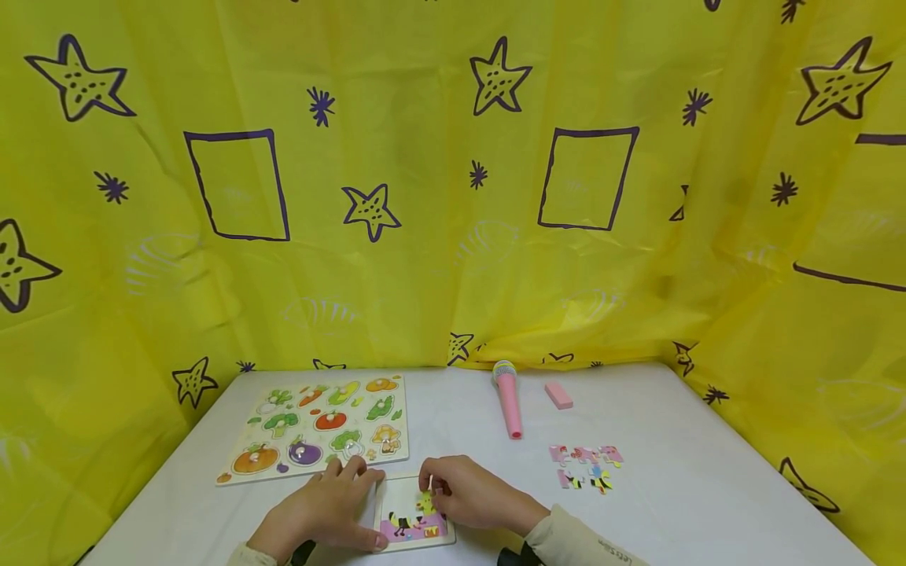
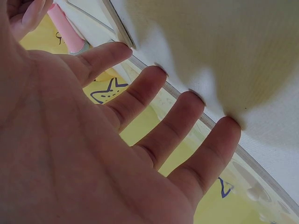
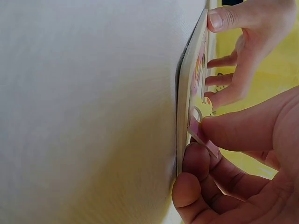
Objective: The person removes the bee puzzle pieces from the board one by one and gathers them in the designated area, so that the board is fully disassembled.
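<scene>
A small jigsaw tray [image 1: 425, 543] with a pale frame lies at the front of the table. Its lower part carries joined pink and yellow pieces with a bee [image 1: 400, 525]. My left hand [image 1: 320, 507] is spread at its left side, the thumb touching the lower left corner and the fingertips near the upper left. My right hand [image 1: 473, 494] is over the tray's right side. In the right wrist view, thumb and fingers pinch a pink and yellow puzzle piece [image 3: 203, 139], tilted up against the tray.
Loose puzzle pieces [image 1: 582, 454] lie in two rows to the right. Behind them are a pink toy microphone [image 1: 510, 402] and a pink block [image 1: 558, 395]. A vegetable peg board [image 1: 311, 424] lies at the left, close to my left fingertips. Yellow curtains surround the table.
</scene>
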